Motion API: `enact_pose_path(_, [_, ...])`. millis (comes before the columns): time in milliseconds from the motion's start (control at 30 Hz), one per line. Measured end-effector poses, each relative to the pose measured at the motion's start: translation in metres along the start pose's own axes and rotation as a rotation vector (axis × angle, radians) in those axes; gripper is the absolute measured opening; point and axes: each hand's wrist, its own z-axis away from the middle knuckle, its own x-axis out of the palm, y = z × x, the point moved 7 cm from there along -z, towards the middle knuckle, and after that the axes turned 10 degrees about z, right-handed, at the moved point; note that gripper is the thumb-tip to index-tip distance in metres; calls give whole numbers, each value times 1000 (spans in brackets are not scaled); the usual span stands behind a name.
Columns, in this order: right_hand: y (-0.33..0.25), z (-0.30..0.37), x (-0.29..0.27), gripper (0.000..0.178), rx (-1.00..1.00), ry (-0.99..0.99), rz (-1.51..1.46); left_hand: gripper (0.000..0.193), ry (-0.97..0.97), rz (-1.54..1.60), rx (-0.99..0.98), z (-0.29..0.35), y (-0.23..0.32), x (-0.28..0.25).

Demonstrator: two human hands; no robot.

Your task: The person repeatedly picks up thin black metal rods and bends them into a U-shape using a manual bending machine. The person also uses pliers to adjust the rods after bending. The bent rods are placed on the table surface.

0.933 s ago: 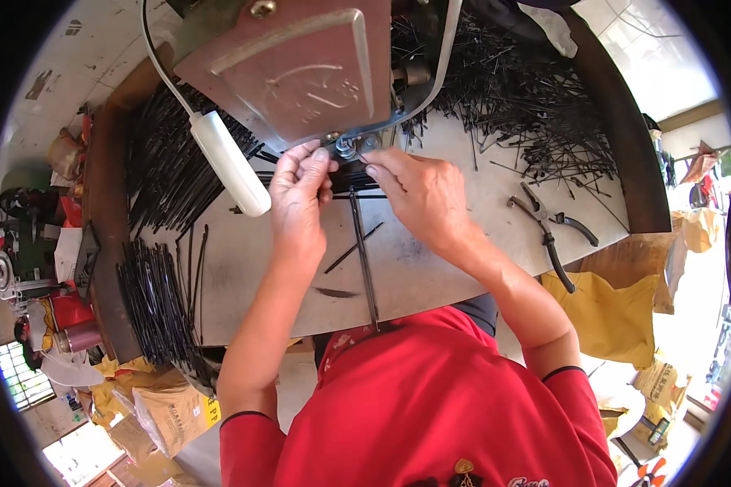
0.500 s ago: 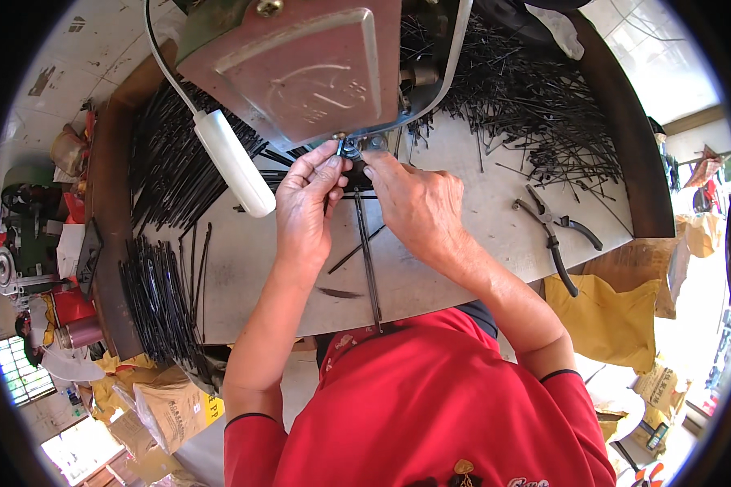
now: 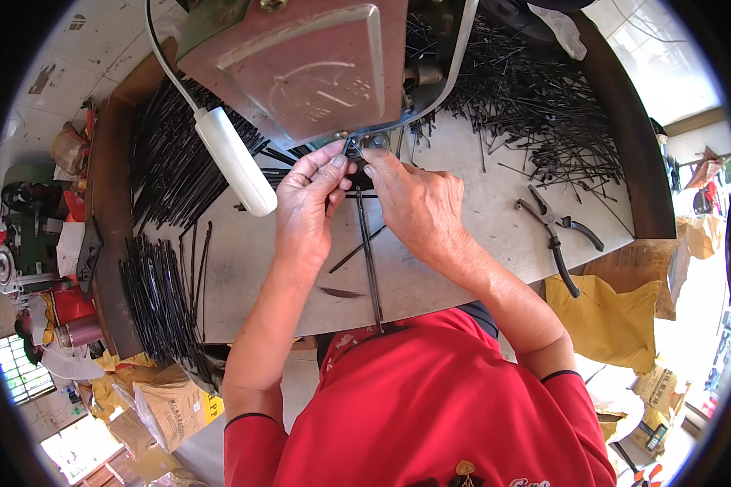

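Note:
My left hand (image 3: 307, 199) is closed in a pinch on a small dark piece (image 3: 348, 148), held up at the lower edge of the machine head (image 3: 321, 77), which is reddish and green. Close beside it, my right hand (image 3: 421, 199) has its fingers bent together at the small metal parts under the machine. What those fingertips hold, if anything, is hidden. Below my hands a long dark rod (image 3: 369, 260) lies toward the table's near edge, with a shorter thin rod (image 3: 356, 249) crossing behind it.
A white lamp (image 3: 235, 162) hangs left of the machine. Black rods (image 3: 175, 162) are heaped at the left, with another bundle (image 3: 158, 296) nearer. Tangled thin rods (image 3: 536, 105) cover the back right. Pliers (image 3: 554, 223) lie open on the metal table (image 3: 487, 235), which has raised side boards (image 3: 654, 170).
The small dark piece in my left fingers has tilted and shifted slightly to the right, toward my right fingertips. My right hand stays almost where it was.

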Motion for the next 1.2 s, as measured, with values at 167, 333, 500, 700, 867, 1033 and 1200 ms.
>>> enact_pose_path(167, [1, 1, 5, 22, 10, 20, -9, 23, 42, 32, 57, -2, -1, -1])
enact_pose_path(333, [5, 12, 16, 24, 37, -10, -36, 24, 57, -19, 30, 6, -6, -3])
enact_pose_path(500, [4, 12, 13, 26, 37, -16, -69, 25, 57, -42, 63, 9, -4, -1])
enact_pose_path(700, [4, 2, 11, 26, 29, -33, -64, 25, 18, -51, 110, 3, 0, 0])
enact_pose_path(867, [4, 9, 15, 25, 67, -22, -102, 24, 84, 17, 17, 9, -6, 1])
enact_pose_path(1033, [2, 5, 14, 26, 71, -42, -106, 24, 80, 88, 64, 9, -6, 4])
enact_pose_path(1200, [6, 6, 21, 18, 101, -63, -119, 21, 72, 31, 65, 4, -4, 1])
